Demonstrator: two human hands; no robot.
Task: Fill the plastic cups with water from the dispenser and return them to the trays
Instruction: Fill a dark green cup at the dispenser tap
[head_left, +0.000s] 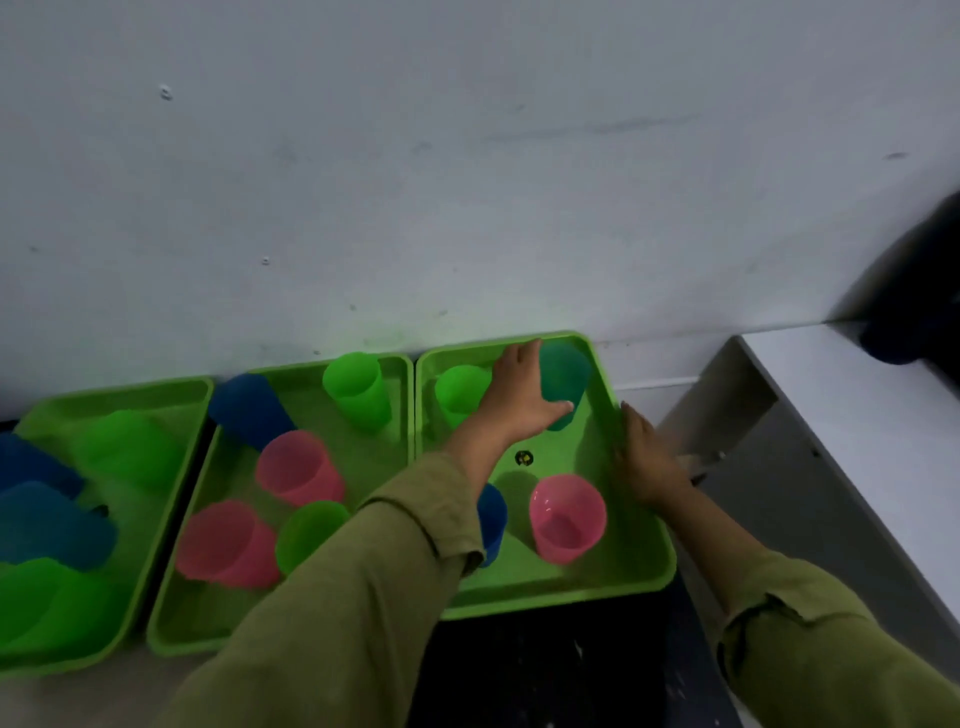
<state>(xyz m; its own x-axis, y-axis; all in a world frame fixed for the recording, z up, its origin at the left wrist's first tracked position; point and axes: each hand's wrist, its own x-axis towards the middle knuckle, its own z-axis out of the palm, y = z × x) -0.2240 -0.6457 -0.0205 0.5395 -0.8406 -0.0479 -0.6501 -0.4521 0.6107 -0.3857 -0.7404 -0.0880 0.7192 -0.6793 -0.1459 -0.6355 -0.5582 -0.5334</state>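
**Left hand on teal cup in the right tray's far corner**

The teal cup (563, 382) stands upright in the far right corner of the right tray (561, 603), long axis vertical, mouth up and base on the tray floor. Whether it holds water cannot be told. The left hand (519, 400) grips it from the side, fingers round the far wall and thumb on the near one. The right hand (644, 457) holds nothing; it lies on the tray's right rim with fingers stretched along it.

In the same tray a green cup (462, 389) stands just left of the teal one, a pink cup (568, 517) stands near the front right corner, and a blue cup (494, 514) shows partly behind the left sleeve (405, 525).

Left of this tray, touching it, is a middle tray (301, 368) with more upright cups, and further left a blurred third tray (156, 385). Behind the right tray rises a scuffed pale wall (467, 182); to its right is a white ledge (857, 415); under its front edge is a dark surface (545, 670).
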